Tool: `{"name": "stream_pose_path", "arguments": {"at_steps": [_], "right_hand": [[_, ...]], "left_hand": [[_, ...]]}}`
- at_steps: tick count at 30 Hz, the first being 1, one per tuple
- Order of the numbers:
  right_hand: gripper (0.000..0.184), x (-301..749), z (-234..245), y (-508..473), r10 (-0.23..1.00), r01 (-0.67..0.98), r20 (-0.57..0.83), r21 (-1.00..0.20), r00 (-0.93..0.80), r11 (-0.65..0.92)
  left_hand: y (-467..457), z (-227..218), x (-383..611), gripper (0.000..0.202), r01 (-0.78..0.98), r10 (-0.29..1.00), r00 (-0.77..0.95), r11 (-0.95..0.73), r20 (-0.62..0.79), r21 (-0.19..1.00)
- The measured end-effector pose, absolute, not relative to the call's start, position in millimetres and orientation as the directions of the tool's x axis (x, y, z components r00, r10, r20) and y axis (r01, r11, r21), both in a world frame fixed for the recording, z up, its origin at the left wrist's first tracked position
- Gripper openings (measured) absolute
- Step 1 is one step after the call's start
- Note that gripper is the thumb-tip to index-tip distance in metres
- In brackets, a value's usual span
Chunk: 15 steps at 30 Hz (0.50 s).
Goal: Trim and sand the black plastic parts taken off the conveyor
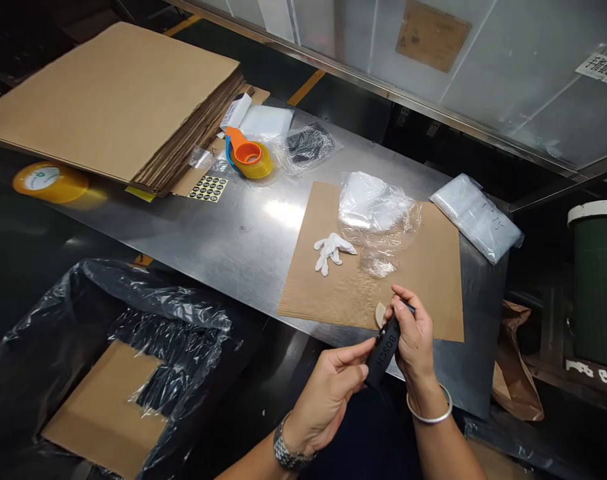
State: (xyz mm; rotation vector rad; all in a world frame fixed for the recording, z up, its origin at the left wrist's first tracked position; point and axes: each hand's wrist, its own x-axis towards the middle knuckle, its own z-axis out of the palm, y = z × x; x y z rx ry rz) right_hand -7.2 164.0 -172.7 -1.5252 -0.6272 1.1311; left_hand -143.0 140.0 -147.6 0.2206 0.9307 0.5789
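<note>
A steel tabletop (243, 233) runs across the view, with a stack of flat cardboard sheets (113, 100) at its ten o'clock end. A brown paper sheet (333, 287) lies toward four o'clock, carrying crumpled clear plastic bags (376, 210) and a white glove (332, 251). At twelve o'clock from the glove sits a tape dispenser (248, 155) with an orange handle. At the tabletop's near edge, around five o'clock, the left hand (328, 393) closes its thumb and fingers on the lower end of a small black Bosch-marked tool (385, 350), while the right hand (413, 340) wraps the upper end, fingers curled over the tip.
</note>
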Motion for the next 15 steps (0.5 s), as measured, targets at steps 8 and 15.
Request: {"name": "stream_pose_path", "arguments": {"at_steps": [8, 15], "right_hand": [[0.033, -9.0, -170.3, 159.0, 0.869, -0.117, -0.304, -0.953, 0.390, -0.281], [0.033, -9.4, -174.9, 156.2, 0.888, -0.043, -0.263, -0.963, 0.377, -0.267]], "left_hand": [[133.3, -147.1, -143.6, 0.036, -0.424, 0.556, 0.444, 0.821, -0.703, 0.381], [130.7, -148.1, -144.6, 0.035, -0.468, 0.554, 0.464, 0.816, -0.691, 0.340]]}}
